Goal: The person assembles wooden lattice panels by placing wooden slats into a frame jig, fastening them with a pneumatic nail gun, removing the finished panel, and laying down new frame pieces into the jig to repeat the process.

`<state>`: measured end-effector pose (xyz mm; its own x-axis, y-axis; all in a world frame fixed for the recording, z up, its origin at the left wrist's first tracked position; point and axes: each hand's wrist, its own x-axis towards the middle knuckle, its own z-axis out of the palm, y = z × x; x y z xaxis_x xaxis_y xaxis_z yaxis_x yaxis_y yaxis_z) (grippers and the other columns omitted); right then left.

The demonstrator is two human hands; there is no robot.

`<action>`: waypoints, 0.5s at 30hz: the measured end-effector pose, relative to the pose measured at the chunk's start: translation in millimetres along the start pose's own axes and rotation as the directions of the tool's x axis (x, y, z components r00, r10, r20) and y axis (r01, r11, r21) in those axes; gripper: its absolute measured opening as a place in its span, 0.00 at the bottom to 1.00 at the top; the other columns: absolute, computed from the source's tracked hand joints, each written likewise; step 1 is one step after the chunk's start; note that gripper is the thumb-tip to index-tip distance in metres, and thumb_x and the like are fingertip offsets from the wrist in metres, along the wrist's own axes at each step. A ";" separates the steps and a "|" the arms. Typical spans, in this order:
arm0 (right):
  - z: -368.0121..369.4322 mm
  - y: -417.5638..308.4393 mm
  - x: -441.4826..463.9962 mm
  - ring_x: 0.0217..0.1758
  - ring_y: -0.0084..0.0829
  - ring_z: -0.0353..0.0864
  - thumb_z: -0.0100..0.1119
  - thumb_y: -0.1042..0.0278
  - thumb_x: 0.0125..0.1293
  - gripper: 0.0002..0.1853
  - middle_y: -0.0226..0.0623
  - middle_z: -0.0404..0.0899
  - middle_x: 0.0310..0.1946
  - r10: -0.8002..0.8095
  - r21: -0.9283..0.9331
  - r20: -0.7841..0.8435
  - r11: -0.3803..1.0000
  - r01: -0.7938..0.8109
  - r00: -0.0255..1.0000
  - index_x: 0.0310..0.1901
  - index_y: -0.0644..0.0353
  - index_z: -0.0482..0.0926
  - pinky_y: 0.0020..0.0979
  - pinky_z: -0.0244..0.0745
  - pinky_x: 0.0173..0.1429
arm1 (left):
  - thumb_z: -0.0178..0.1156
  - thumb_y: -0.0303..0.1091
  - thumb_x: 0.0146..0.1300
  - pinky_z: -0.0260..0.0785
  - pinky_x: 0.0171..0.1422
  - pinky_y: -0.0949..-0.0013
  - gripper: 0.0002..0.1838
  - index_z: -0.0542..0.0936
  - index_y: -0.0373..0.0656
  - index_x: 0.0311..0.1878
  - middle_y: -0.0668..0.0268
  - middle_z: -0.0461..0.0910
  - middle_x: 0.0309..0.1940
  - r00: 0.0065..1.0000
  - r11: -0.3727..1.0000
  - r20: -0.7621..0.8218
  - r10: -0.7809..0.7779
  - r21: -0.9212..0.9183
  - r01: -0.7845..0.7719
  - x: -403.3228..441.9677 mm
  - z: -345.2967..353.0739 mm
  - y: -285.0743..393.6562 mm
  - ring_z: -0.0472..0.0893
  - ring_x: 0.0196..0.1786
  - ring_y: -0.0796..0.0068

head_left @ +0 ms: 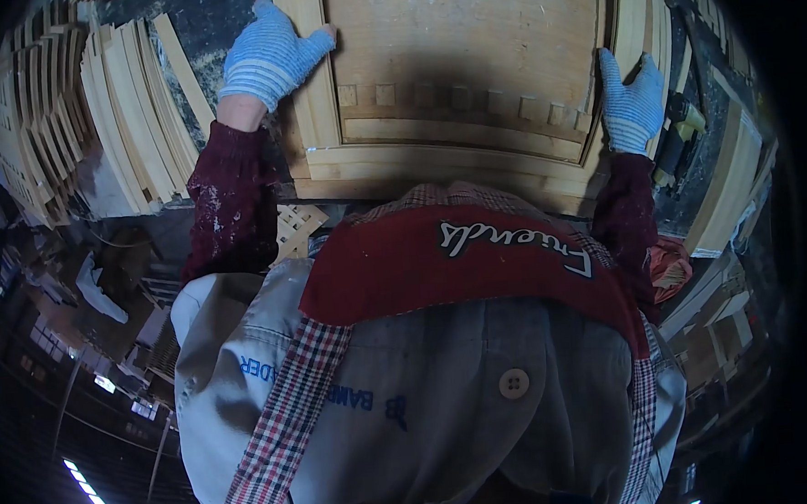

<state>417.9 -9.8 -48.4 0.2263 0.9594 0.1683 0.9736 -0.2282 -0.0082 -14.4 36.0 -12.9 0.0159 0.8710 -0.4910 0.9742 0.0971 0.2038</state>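
Note:
A wooden frame [319, 101] lies on the bench around a plywood panel [465, 30], with a row of small wooden blocks along the panel's near side. My left hand [272, 56], in a blue-and-white striped glove, grips the frame's left side; its thumb reaches over to the inner edge, and its other fingers are partly hidden at the outer edge. On the opposite side, my right hand [633, 103], gloved alike, straddles the right rail with the thumb inside and the fingers at the outer edge.
Stacks of thin wooden strips [127, 111] stand at the left. A dark tool with a yellowish part [686, 129] lies beyond my right hand, near long boards [727, 185]. A small wooden lattice piece [298, 228] is below the frame's left corner.

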 end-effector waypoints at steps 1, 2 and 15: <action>1.0 1.4 -0.3 0.53 0.50 0.79 0.59 0.30 0.55 0.45 0.56 0.74 0.54 -0.009 -0.002 -0.012 1.000 0.009 1.000 0.59 0.68 0.72 0.44 0.76 0.53 | 0.57 0.70 0.52 0.79 0.41 0.57 0.62 0.49 0.17 0.67 0.37 0.81 0.32 1.000 1.000 0.018 -0.005 0.020 0.005 0.1 -0.8 1.6 0.84 0.37 0.46; 1.9 2.3 -1.0 0.52 0.50 0.79 0.59 0.30 0.55 0.45 0.56 0.75 0.53 -0.017 -0.004 -0.024 1.000 0.017 1.000 0.58 0.69 0.72 0.44 0.76 0.52 | 0.57 0.70 0.53 0.78 0.41 0.57 0.61 0.50 0.17 0.67 0.38 0.81 0.32 1.000 0.999 0.008 -0.004 0.048 0.003 -1.1 -0.4 1.7 0.84 0.37 0.45; -0.6 0.2 -6.8 0.40 0.54 0.80 0.59 0.33 0.56 0.41 0.53 0.76 0.44 -0.037 0.141 -0.097 0.989 0.050 0.995 0.58 0.63 0.70 0.48 0.76 0.41 | 0.56 0.61 0.60 0.75 0.37 0.53 0.40 0.62 0.41 0.67 0.44 0.81 0.35 0.983 0.973 -0.182 0.028 0.230 0.015 -34.0 11.3 23.1 0.82 0.36 0.47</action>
<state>416.6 -16.5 -48.9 0.1864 0.9464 0.2636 0.9783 -0.1542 -0.1383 10.2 3.2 -1.1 0.0017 0.9466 -0.3225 1.0000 -0.0030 -0.0035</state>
